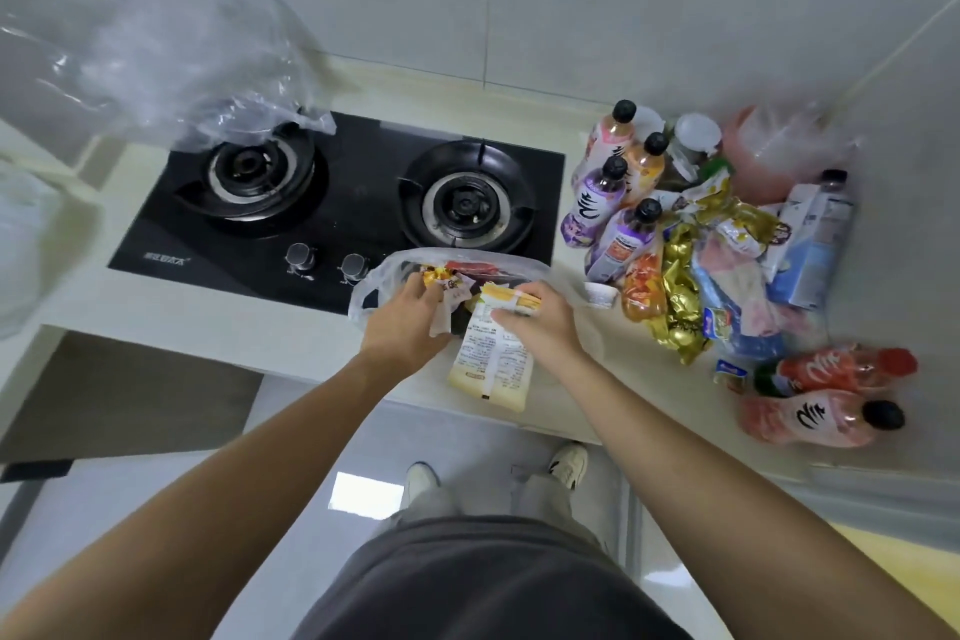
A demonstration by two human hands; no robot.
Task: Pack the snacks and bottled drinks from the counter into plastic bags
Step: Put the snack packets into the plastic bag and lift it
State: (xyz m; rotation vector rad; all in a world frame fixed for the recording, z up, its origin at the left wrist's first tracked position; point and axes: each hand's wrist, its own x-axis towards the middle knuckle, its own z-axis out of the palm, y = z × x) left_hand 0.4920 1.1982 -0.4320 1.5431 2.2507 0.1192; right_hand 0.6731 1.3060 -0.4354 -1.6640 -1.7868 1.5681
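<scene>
mid-frame, at the counter edge: left hand [410,312] pinched the rim of the plastic bag [371,288]; right hand [535,320] clamped on the top of a cream snack packet [493,359] (half out of the bag). packet looked light, crinkly, slippery; best gripped at its sealed end. bottles [613,187] waited right of frame.

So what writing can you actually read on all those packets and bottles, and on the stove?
Nothing reads clearly enough to quote.
Stove: a small brand mark at its front left corner, blurred.
Pale snack packet under the right hand: dense small print, too small.
Red bottle: white script logo, not legible.
Pink bottle: one large brush-style character, unclear.
Purple bottles: similar dark character, unclear.
</scene>
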